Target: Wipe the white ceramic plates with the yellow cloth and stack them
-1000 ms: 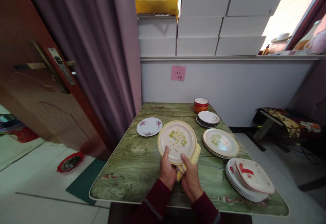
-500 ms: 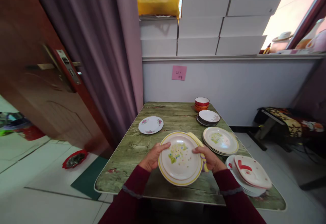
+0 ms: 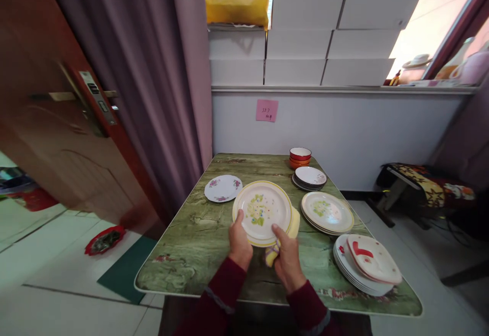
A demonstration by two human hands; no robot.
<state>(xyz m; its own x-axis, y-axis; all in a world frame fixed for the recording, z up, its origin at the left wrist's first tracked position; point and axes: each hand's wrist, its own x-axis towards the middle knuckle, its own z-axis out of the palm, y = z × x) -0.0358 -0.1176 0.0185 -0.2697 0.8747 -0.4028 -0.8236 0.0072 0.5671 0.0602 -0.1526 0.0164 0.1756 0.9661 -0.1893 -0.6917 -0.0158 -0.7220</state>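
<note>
Between my two hands is a cream plate (image 3: 267,213) with a yellow rim and a green flower print, tilted up above the table. My left hand (image 3: 240,242) grips its lower left edge, thumb on the face. At the lower right edge, my right hand (image 3: 288,259) grips the plate with the thumb on top, and a yellow cloth (image 3: 272,255) is bunched in that hand, partly behind the plate. Left of the held plate lies a white plate (image 3: 223,189) with pink flowers. A stack of similar yellow-rimmed plates (image 3: 327,213) lies to the right.
Along the table's right side stand stacked red and orange bowls (image 3: 300,157), small dark-edged plates (image 3: 310,176), and white plates topped by a square red-patterned dish (image 3: 374,258) near the corner. The green wood-patterned table (image 3: 183,259) meets the wall (image 3: 336,127) behind.
The held plate has turned and moved up and away from me. My right hand has shifted left and down to its lower edge, with the cloth.
</note>
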